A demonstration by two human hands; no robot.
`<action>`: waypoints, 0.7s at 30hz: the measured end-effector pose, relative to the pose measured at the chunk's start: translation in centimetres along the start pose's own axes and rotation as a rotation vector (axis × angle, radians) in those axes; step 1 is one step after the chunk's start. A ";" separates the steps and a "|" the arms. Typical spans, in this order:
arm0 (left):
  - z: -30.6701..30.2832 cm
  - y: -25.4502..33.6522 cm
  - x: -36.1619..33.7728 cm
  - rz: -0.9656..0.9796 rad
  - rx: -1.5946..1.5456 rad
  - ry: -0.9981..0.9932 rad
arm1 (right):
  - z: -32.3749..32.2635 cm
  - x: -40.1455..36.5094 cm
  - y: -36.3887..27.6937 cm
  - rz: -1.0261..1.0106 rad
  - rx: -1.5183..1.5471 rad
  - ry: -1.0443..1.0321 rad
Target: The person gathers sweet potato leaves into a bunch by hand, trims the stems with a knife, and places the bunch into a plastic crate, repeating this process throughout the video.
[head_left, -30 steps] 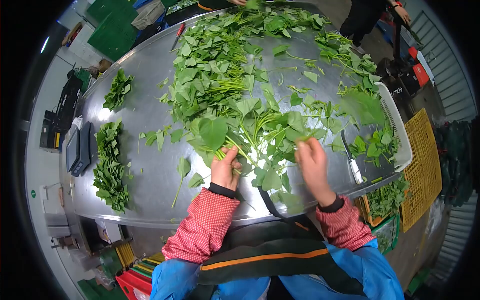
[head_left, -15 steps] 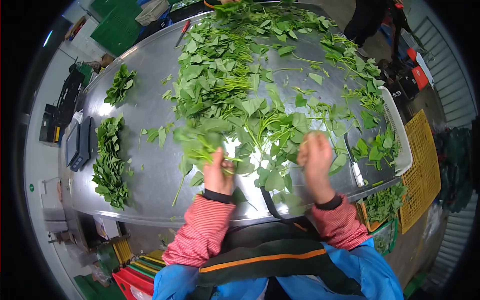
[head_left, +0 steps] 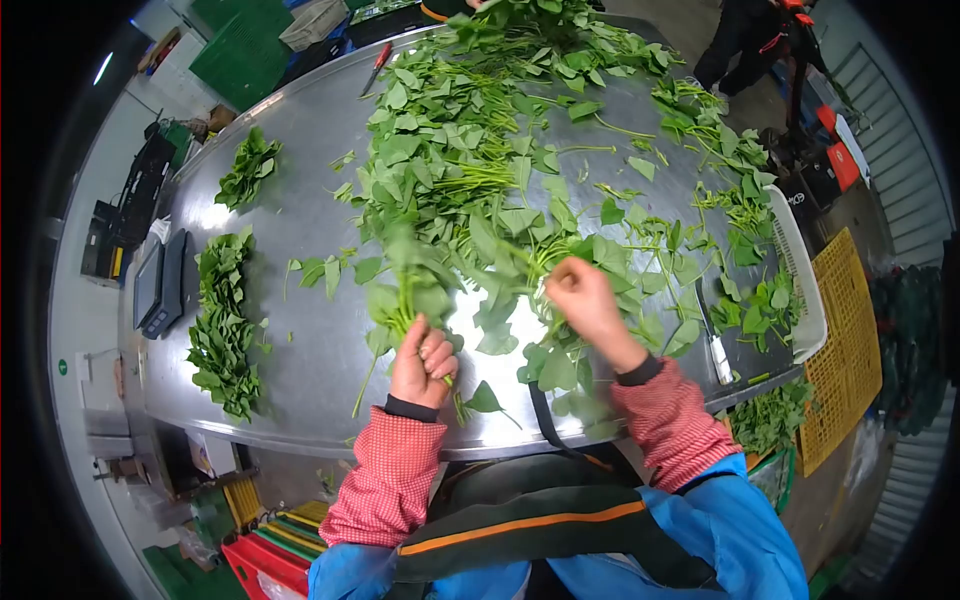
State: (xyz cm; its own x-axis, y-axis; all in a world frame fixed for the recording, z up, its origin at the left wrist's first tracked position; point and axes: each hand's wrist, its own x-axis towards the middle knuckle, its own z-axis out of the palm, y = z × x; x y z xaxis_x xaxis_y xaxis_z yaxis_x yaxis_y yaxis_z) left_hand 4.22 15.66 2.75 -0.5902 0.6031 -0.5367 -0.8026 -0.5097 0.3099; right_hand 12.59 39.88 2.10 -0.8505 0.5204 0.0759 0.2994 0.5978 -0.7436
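My left hand (head_left: pixel 422 365) is closed round the stems of a small bunch of leafy greens (head_left: pixel 408 285), whose leaves point away from me and are partly blurred. Just to its right, my right hand (head_left: pixel 588 300) is pinched at the near edge of the large heap of leafy greens (head_left: pixel 440 150). Whether a stem lies between those fingertips is too blurred to tell. Loose leaves and stems (head_left: pixel 560 370) lie on the metal table (head_left: pixel 310 390) below my right hand.
Two neat rows of greens, a short one (head_left: pixel 248 168) and a long one (head_left: pixel 225 325), lie at left beside a scale (head_left: pixel 160 285). A knife (head_left: pixel 718 355) lies at right near a white basket (head_left: pixel 808 290). A red-handled tool (head_left: pixel 380 62) rests at the far edge. Another person (head_left: pixel 735 45) stands beyond.
My left hand has turned more upright and moved slightly nearer me with the bunch. My right hand has moved left towards it, its fingers now pinched at the heap's edge.
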 end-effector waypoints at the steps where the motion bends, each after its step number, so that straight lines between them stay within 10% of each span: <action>1: 1.0 0.1 -0.4 0.056 0.033 0.037 | -1.1 0.1 -0.5 0.072 0.115 -0.004; 6: 5.3 -1.7 -1.5 0.287 0.399 0.087 | -1.0 -1.7 -2.1 -0.522 -0.547 0.320; 13: 6.1 -5.5 -0.6 0.192 0.583 0.149 | -0.5 -4.4 -5.4 -0.872 -0.397 0.202; 21: 3.1 -3.7 0.5 0.157 0.243 0.121 | -0.1 -5.9 -2.9 -0.382 0.055 -0.126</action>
State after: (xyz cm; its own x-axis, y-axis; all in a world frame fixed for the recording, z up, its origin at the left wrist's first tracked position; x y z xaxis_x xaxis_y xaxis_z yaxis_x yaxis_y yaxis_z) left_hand 6.64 19.77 3.80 -0.7055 0.4437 -0.5526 -0.7084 -0.4204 0.5669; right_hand 16.83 35.11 3.89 -0.9436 0.1861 0.2740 -0.0692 0.6983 -0.7124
